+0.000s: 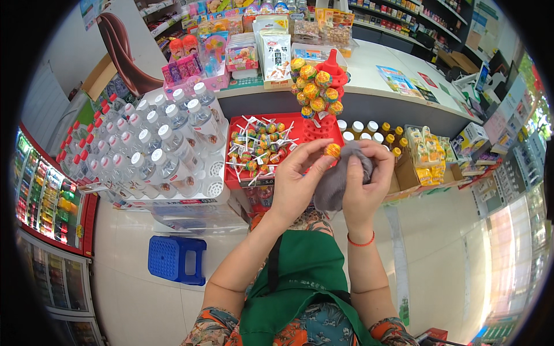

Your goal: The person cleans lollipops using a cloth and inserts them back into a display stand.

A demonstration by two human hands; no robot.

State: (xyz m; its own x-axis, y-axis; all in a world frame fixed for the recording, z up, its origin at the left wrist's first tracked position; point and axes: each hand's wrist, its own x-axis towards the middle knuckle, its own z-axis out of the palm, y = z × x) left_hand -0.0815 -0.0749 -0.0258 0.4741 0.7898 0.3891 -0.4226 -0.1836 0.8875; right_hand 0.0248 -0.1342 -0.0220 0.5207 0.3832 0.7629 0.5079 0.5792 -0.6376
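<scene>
Between the thumb and fingers of my left hand (294, 184) is a wrapped lollipop (332, 150) with an orange-yellow head. My right hand (371, 179) grips a grey cloth (331, 190) that hangs down beside the lollipop and touches or nearly touches it. Just beyond both hands stands a red lollipop stand (322, 129), its upper part covered with several yellow-wrapped lollipops (310, 91). To the left of my hands, a red tray (231, 179) holds a heap of loose lollipops (262, 145) with white sticks pointing every way. The held lollipop's stick is hidden by my fingers.
Left of the tray stand many clear water bottles (173, 142). A white counter (368, 65) with snack packs runs behind. Juice bottles (372, 127) and a cardboard box (402, 173) sit to the right. A blue plastic stool (175, 259) is on the floor at left.
</scene>
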